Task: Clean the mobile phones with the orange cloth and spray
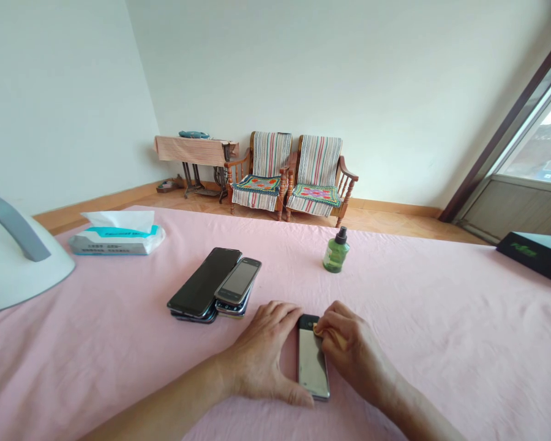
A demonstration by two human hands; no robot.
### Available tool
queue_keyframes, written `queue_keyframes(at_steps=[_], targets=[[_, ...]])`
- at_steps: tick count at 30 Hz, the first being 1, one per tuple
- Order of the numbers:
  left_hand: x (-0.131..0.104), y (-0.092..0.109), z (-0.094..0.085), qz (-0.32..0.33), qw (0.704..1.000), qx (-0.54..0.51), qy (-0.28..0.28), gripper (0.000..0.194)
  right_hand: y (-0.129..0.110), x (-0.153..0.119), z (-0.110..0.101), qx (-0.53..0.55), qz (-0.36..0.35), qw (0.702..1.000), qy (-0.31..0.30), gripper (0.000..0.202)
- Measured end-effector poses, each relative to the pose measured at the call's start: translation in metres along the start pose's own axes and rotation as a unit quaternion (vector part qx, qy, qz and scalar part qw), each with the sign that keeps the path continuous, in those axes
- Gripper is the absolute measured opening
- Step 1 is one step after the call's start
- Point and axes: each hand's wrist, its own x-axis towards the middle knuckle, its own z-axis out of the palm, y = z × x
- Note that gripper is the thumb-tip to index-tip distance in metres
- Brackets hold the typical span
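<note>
A mobile phone [312,364] with a shiny silver surface and a dark top end lies flat on the pink cloth. My left hand [266,355] steadies it from the left, fingertips at its upper edge and thumb at its lower end. Bunched in my right hand [349,343] is a small yellowish cloth [317,329], pressed against the phone's upper right part; most of the cloth is hidden by the fingers. Left of my hands sit two stacks of phones, one topped by a large black phone [205,282], the other by a smaller grey phone [239,280].
A green spray bottle [336,251] stands upright beyond my right hand. The pink cloth [422,306] covers the surface. At the left are a tissue pack [117,236] and a white rounded object with a grey handle [22,257]. A black box [537,254] lies far right.
</note>
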Motion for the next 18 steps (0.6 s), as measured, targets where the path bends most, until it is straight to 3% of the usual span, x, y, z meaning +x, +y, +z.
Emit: queue_keyframes(at_steps=[18], targets=[[-0.0008,0.0017,-0.0019,0.005,1.000,-0.017,0.007,0.107,-0.0051,-0.0015,0.0001,-0.033,0.004,0.999,0.008,0.025]])
